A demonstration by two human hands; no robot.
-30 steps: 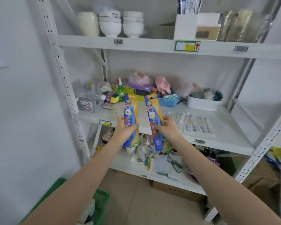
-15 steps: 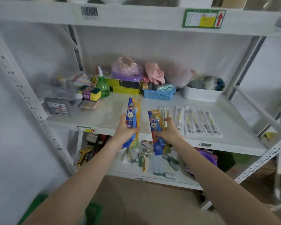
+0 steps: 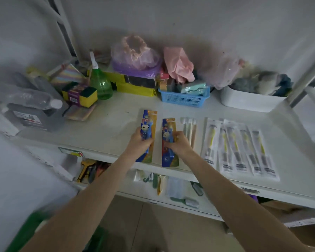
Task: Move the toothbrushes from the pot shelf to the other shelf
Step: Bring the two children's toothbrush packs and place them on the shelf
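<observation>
Each hand grips one blue-and-orange carded child's toothbrush with a rabbit picture. My left hand (image 3: pixel 141 142) is shut on the left toothbrush pack (image 3: pixel 149 122), my right hand (image 3: pixel 179 144) on the right toothbrush pack (image 3: pixel 168 127). Both packs lie flat, or nearly flat, on the white middle shelf (image 3: pixel 107 128), side by side, with their lower ends over its front edge. Right of them lie a few loose pale toothbrushes (image 3: pixel 189 130) and several clear-wrapped toothbrushes (image 3: pixel 240 148) in a row.
Along the shelf's back stand a green spray bottle (image 3: pixel 100 82), packed sponges (image 3: pixel 80 94), a yellow box (image 3: pixel 135 86), a blue basket (image 3: pixel 184 98), a white tub (image 3: pixel 249 101) and a grey box (image 3: pixel 35 117). Combs and brushes lie on the lower shelf (image 3: pixel 180 199).
Both hands have lowered the two carded toothbrushes from upright in the air down onto the middle shelf. My view has moved closer and tilted down; the top shelf is out of sight.
</observation>
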